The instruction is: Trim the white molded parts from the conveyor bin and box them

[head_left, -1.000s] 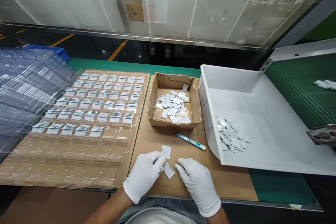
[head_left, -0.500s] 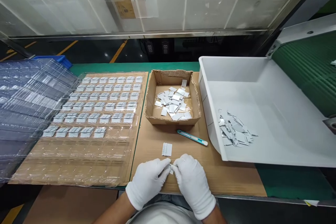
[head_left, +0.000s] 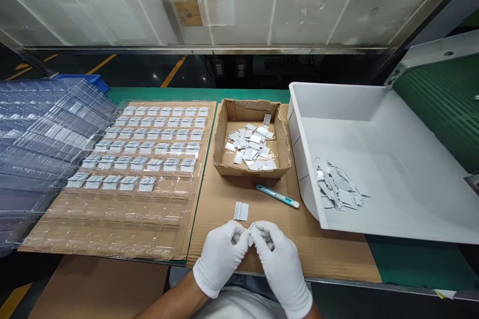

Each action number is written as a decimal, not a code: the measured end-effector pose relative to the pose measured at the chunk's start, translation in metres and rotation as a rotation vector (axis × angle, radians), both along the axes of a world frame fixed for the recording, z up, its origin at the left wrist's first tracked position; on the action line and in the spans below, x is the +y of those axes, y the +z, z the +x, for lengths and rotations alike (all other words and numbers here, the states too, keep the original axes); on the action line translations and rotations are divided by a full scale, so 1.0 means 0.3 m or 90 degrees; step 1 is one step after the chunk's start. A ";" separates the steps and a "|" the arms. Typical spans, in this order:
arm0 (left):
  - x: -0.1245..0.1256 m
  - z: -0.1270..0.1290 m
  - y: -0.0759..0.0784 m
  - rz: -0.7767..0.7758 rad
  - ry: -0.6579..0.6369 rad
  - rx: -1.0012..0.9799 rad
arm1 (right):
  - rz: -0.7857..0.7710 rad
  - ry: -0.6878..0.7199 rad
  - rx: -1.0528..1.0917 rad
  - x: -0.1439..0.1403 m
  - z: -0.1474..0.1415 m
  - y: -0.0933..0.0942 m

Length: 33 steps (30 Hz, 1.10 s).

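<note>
My left hand (head_left: 223, 254) and my right hand (head_left: 280, 261), both in white gloves, meet near the table's front edge. Between their pinched fingertips is a small white flat piece (head_left: 250, 235), partly covered by the fingers. Just beyond the hands, a little stack of similar white pieces (head_left: 241, 211) lies on the cardboard sheet (head_left: 217, 199). A light-blue utility knife (head_left: 277, 196) rests farther back, to the right. Behind it stands an open cardboard box (head_left: 251, 172) with many loose white pieces (head_left: 250, 145) inside.
On the left, a clear plastic tray (head_left: 112, 224) carries rows of white stacks (head_left: 128, 183). Many nested clear trays (head_left: 45, 144) are piled beyond it. A large white bin (head_left: 392, 169) holding a heap of white pieces (head_left: 340, 187) stands right, beside a green conveyor belt (head_left: 445, 94).
The view has shifted slightly. My fingers have turned the small white piece, and it now sits more upright between my fingertips.
</note>
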<state>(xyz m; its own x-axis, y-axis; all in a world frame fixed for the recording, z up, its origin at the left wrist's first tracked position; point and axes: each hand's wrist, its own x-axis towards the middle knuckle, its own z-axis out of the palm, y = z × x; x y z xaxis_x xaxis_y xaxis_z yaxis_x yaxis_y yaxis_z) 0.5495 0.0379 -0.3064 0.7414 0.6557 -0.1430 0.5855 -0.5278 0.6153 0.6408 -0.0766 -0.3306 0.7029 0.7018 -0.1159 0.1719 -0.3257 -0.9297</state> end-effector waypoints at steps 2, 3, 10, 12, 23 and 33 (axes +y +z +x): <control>0.006 0.004 0.000 -0.015 0.007 -0.046 | -0.006 -0.016 0.073 0.005 0.017 0.010; 0.018 0.006 0.001 -0.010 0.015 -0.069 | -0.014 -0.018 0.085 0.010 0.031 0.014; 0.143 0.023 0.038 0.093 -0.039 0.000 | -0.092 0.033 0.089 0.084 0.146 0.032; 0.152 0.027 0.048 0.075 -0.086 0.051 | -0.100 0.041 0.090 0.109 0.155 0.030; 0.175 0.045 0.061 0.020 -0.142 0.120 | -0.141 0.034 -0.035 0.206 0.122 0.043; 0.183 0.000 -0.059 0.023 -0.041 -0.018 | -0.035 -0.087 -0.240 0.006 0.154 0.211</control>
